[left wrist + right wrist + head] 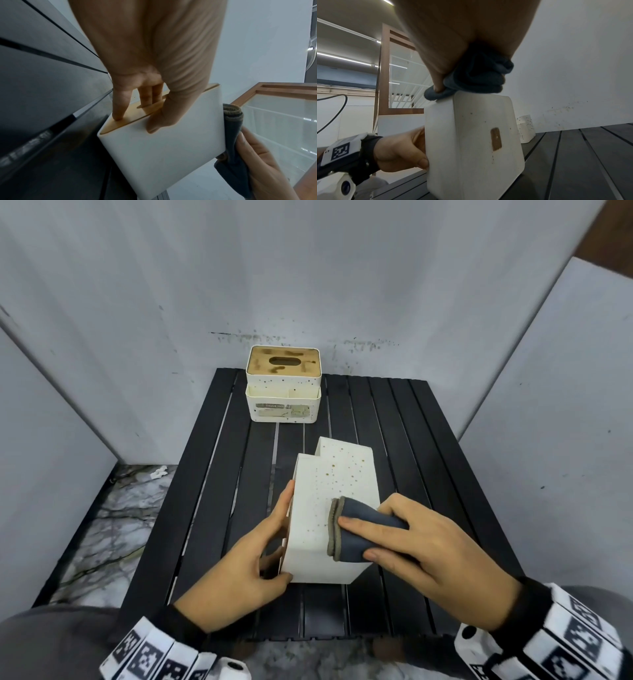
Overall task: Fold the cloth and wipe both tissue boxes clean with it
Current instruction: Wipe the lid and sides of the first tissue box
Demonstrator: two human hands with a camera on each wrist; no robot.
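Note:
The near tissue box (337, 494), white with brown specks, lies tipped on its side on the black slatted table (239, 474). My left hand (274, 535) grips its wooden lid end; in the left wrist view two fingers (150, 96) reach into the lid slot and the thumb presses the white wall. My right hand (363, 539) pinches the folded dark blue cloth (356, 508) and presses it on the box's upward face. The second tissue box (283, 392), with a stained wooden lid, stands upright at the table's far edge, untouched.
Grey partition walls (342, 285) close in the table at the back and both sides. Marble floor (113, 525) shows to the left of the table. A wood-framed glass panel (274, 115) shows in the wrist views.

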